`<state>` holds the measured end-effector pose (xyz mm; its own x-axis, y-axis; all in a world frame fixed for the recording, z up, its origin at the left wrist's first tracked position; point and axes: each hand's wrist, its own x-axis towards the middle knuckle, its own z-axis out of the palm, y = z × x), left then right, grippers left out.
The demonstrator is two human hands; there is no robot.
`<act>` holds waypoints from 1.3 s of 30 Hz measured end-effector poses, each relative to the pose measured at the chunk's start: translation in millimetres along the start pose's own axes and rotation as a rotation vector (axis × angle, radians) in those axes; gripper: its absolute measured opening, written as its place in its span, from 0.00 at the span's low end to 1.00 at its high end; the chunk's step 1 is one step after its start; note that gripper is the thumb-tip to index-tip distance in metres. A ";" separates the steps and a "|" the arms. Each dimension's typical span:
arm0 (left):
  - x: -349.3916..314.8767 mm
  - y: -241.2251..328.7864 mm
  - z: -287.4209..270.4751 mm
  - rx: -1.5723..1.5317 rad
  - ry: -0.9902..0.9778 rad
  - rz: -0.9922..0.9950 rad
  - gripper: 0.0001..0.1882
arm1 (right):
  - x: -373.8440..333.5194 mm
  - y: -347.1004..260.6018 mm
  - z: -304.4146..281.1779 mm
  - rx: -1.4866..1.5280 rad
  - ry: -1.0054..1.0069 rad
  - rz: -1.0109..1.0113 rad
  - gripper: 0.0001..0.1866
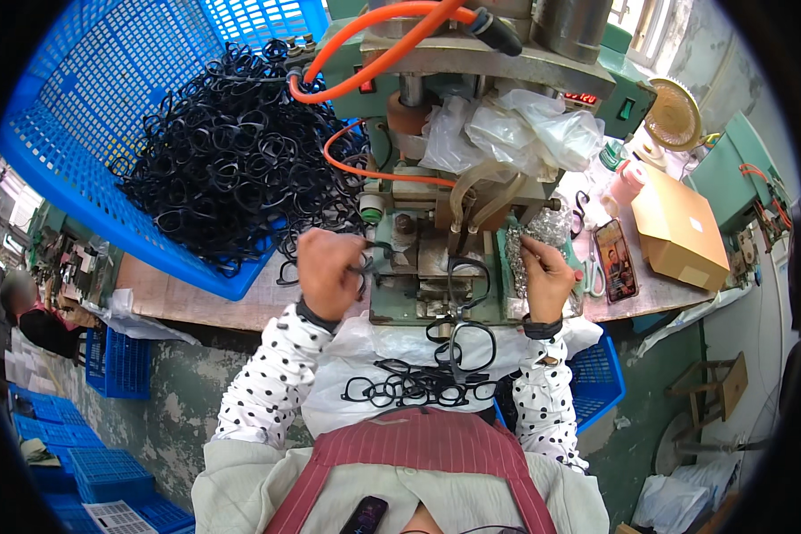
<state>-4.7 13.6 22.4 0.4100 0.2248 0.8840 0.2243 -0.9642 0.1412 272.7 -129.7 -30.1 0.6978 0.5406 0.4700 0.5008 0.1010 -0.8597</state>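
My left hand [327,274] is closed on a black eyeglass frame [362,281], mostly hidden by the fingers, left of the press bed. My right hand [547,278] pinches its fingertips at a heap of tiny silvery metal parts [514,267]; what lies between them is too small to make out. Between my hands, another black glasses frame [486,285] stands at the metal fixture [432,258] of the press. Several more black frames [400,390] lie on the white cloth [334,369] over my lap, some overlapping at the press's front edge.
A large blue basket [71,169] tips a big heap of black frames [231,151] onto the table at left. Orange hoses [374,40] and plastic bags [507,129] hang on the press. At right are a phone [616,260], scissors [594,274] and a cardboard box [681,231].
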 end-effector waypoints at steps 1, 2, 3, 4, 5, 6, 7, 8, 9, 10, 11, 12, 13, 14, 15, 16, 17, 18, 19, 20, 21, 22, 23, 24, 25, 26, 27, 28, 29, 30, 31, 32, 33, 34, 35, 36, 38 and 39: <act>2.8 14.4 2.3 -0.016 -0.040 0.048 0.15 | 1.1 -11.9 2.0 0.051 -0.037 -0.002 0.10; 4.1 26.9 6.7 -0.031 -0.078 0.098 0.16 | 1.7 -26.2 4.7 0.105 -0.073 -0.007 0.10; 4.3 39.3 13.7 -0.040 -0.071 0.146 0.18 | 0.2 -45.3 6.6 0.162 -0.099 0.037 0.10; 4.9 50.9 20.9 -0.048 -0.065 0.195 0.19 | -3.0 -60.0 7.9 0.161 -0.128 0.095 0.11; 5.7 60.5 27.0 -0.094 -0.076 0.222 0.20 | -6.1 -72.4 9.2 0.238 -0.155 0.147 0.13; 8.3 68.3 32.0 -0.141 -0.088 0.248 0.21 | -9.0 -81.0 12.9 0.315 -0.182 0.199 0.15; 15.7 76.3 34.1 -0.188 -0.099 0.266 0.21 | -11.8 -85.5 19.7 0.500 -0.169 0.228 0.19; 19.7 81.4 36.7 -0.286 -0.139 0.248 0.18 | -13.8 -87.5 22.6 0.479 -0.176 0.243 0.19; 20.6 83.2 40.1 -0.323 -0.153 0.254 0.18 | -15.5 -88.9 24.5 0.457 -0.184 0.258 0.20; 21.7 83.9 41.6 -0.358 -0.166 0.261 0.18 | -16.0 -91.0 25.7 0.437 -0.195 0.272 0.20; 20.9 83.6 42.3 -0.366 -0.167 0.261 0.20 | -14.7 -94.6 25.5 0.379 -0.203 0.303 0.21; 18.7 82.8 43.4 -0.374 -0.168 0.260 0.23 | -14.7 -94.2 26.2 0.382 -0.198 0.289 0.21; 16.2 81.9 44.5 -0.381 -0.168 0.260 0.25 | -14.7 -92.9 27.6 0.386 -0.195 0.273 0.22; 12.9 81.6 45.9 -0.373 -0.151 0.262 0.25 | -14.7 -91.9 29.0 0.390 -0.191 0.257 0.22; 8.6 81.9 47.5 -0.366 -0.134 0.264 0.25 | -13.6 -91.9 31.9 0.368 -0.183 0.243 0.22; 4.8 83.2 49.1 -0.362 -0.118 0.267 0.25 | -11.8 -92.0 35.1 0.344 -0.171 0.230 0.22; 1.7 84.4 49.7 -0.346 -0.117 0.275 0.25 | -10.7 -92.9 38.0 0.320 -0.159 0.217 0.23; -1.3 85.8 49.8 -0.331 -0.116 0.284 0.24 | -10.7 -95.7 40.2 0.327 -0.152 0.212 0.23; -3.1 86.9 48.6 -0.311 -0.114 0.293 0.24 | -9.7 -100.3 43.6 0.335 -0.148 0.204 0.23; -4.5 88.9 43.2 -0.327 -0.131 0.291 0.21 | -9.1 -103.6 46.4 0.344 -0.144 0.197 0.23; -5.6 91.2 40.0 -0.342 -0.128 0.298 0.20 | -10.6 -101.3 49.8 0.407 -0.134 0.203 0.24; -6.9 93.0 37.5 -0.357 -0.125 0.302 0.19 | -12.9 -97.6 51.4 0.420 -0.128 0.205 0.25; -4.7 93.2 36.1 -0.384 -0.121 0.329 0.19 | -14.9 -94.2 52.7 0.433 -0.120 0.207 0.25; -0.7 92.6 35.1 -0.410 -0.116 0.357 0.19 | -15.9 -92.5 53.2 0.446 -0.113 0.209 0.25; 3.3 92.3 33.6 -0.438 -0.114 0.382 0.19 | -14.9 -92.7 52.0 0.477 -0.128 0.210 0.26; 7.2 90.0 31.3 -0.416 -0.114 0.404 0.18 | -14.8 -92.0 52.2 0.469 -0.138 0.211 0.26; 11.5 85.4 27.5 -0.393 -0.113 0.426 0.18 | -15.1 -90.8 52.8 0.460 -0.147 0.212 0.26; 17.9 80.8 22.0 -0.364 -0.110 0.447 0.18 | -14.2 -90.0 53.8 0.453 -0.162 0.211 0.26; 25.6 76.9 15.4 -0.318 -0.076 0.356 0.17 | -15.6 -85.3 55.8 0.471 -0.138 0.183 0.25; 38.2 72.7 13.9 -0.277 -0.002 0.094 0.14 | -16.6 -84.0 55.7 0.488 -0.122 0.195 0.25; 51.7 69.5 11.2 -0.252 0.063 -0.194 0.11 | -18.1 -84.7 55.5 0.511 -0.112 0.208 0.25; 65.1 66.2 8.9 -0.256 0.127 -0.458 0.09 | -18.0 -85.7 55.6 0.532 -0.104 0.211 0.25; 61.2 58.0 7.6 -0.654 0.169 -0.606 0.11 | -18.9 -84.9 55.5 0.548 -0.094 0.208 0.25; 61.3 56.2 4.1 -0.672 0.101 -0.581 0.14 | -20.1 -83.6 56.7 0.522 -0.085 0.194 0.25; 62.9 58.5 3.3 -0.679 0.097 -0.582 0.14 | -21.2 -81.3 58.2 0.496 -0.074 0.181 0.25; 64.5 60.8 2.7 -0.688 0.092 -0.584 0.14 | -21.3 -79.7 60.0 0.470 -0.061 0.168 0.25; 54.7 54.4 2.8 -0.282 0.001 -0.130 0.14 | -22.9 -75.9 63.5 0.504 -0.017 0.123 0.24; 50.0 56.7 1.7 -0.321 -0.121 0.025 0.18 | -23.2 -73.3 62.1 0.505 -0.017 0.104 0.24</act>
<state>30.0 -29.5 73.9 0.5183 0.1971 0.8322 -0.0686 -0.9604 0.2701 188.0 -97.8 9.5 0.7204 0.5823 0.3767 0.1158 0.4345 -0.8932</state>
